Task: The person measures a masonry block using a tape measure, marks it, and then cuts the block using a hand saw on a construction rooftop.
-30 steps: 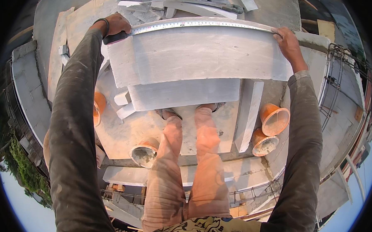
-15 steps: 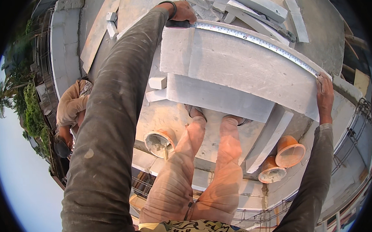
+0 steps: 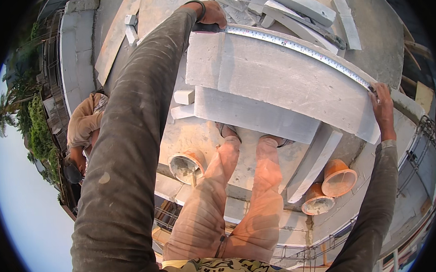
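My left hand (image 3: 214,15) is closed on the dark case of a tape measure (image 3: 204,28) at the upper left corner of a pale grey block (image 3: 269,80). The white measuring blade (image 3: 297,49) runs along the block's top edge to my right hand (image 3: 381,99), whose fingers grip its end at the far right edge. The block rests over a second pale block (image 3: 251,112), beside an upright narrow slab (image 3: 312,166).
Block offcuts (image 3: 300,8) lie beyond the measured block. Orange buckets (image 3: 339,179) stand at the right, another (image 3: 185,167) by my legs. Steel rebar cages (image 3: 413,147) line the right side. A crouching person (image 3: 84,127) in tan clothing is at the far left.
Since a second ago the view has swung, showing the scene further right and tilted, with the person at left now in view. Both hands remain on the tape; the right one shifts slightly.
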`<state>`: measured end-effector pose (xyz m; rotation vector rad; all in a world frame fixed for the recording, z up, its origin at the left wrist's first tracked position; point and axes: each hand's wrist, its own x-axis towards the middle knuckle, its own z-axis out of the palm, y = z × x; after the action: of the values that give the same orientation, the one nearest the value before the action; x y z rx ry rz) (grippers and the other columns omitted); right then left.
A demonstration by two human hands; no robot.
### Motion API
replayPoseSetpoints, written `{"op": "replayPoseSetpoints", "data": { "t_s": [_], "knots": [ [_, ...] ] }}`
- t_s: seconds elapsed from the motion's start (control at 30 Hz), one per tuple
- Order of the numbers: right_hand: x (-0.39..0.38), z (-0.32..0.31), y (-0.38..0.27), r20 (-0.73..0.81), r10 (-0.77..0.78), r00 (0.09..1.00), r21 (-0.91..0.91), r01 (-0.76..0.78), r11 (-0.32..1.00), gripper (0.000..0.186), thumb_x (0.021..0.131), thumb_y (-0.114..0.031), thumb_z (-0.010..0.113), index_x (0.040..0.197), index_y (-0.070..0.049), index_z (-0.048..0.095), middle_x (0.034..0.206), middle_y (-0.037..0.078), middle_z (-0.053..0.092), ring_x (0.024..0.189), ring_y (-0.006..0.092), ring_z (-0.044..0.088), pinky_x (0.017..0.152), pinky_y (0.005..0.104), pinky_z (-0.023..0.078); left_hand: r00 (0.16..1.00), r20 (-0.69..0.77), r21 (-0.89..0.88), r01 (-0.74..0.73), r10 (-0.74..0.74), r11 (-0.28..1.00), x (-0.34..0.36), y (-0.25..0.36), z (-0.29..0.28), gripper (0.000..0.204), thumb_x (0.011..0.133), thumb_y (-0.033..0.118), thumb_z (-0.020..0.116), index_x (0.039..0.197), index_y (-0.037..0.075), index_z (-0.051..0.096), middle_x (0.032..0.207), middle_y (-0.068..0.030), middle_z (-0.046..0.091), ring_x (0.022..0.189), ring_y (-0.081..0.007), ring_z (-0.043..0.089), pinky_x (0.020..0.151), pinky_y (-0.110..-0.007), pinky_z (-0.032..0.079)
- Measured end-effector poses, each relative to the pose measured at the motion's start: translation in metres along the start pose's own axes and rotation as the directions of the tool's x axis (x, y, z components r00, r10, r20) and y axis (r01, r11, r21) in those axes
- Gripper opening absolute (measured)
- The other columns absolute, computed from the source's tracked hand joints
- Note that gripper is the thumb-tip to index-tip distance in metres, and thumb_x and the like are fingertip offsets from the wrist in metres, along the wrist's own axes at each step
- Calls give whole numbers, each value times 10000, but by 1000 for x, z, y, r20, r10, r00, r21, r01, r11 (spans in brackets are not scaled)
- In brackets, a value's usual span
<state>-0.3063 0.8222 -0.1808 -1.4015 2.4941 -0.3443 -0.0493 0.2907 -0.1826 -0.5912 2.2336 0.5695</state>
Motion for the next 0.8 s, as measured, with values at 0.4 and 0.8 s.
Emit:
{"op": "replayPoseSetpoints", "data": {
  "t_s": [0.4, 0.8],
  "knots": [
    [-6, 2, 7, -60, 29, 998, 15, -28, 1000, 301, 895, -101, 707, 1182, -49, 632, 1060, 147, 622, 947, 332, 640, 821, 409, 529, 997, 36, 16, 62, -62, 998, 2, 1, 1, 339, 746, 251, 696, 1042, 113, 788, 973, -88, 741, 834, -214, 679, 821, -365, 536],
    [1, 9, 13, -106, 34, 994, -85, -44, 995, 305, 929, -156, 686, 1214, -57, 640, 1081, 161, 631, 974, 340, 644, 838, 412, 528, 999, 21, -19, 47, -47, 999, 9, -8, -1, 314, 741, 262, 719, 1005, 103, 779, 949, -85, 736, 782, -218, 675, 758, -391, 543]
  ]
}}
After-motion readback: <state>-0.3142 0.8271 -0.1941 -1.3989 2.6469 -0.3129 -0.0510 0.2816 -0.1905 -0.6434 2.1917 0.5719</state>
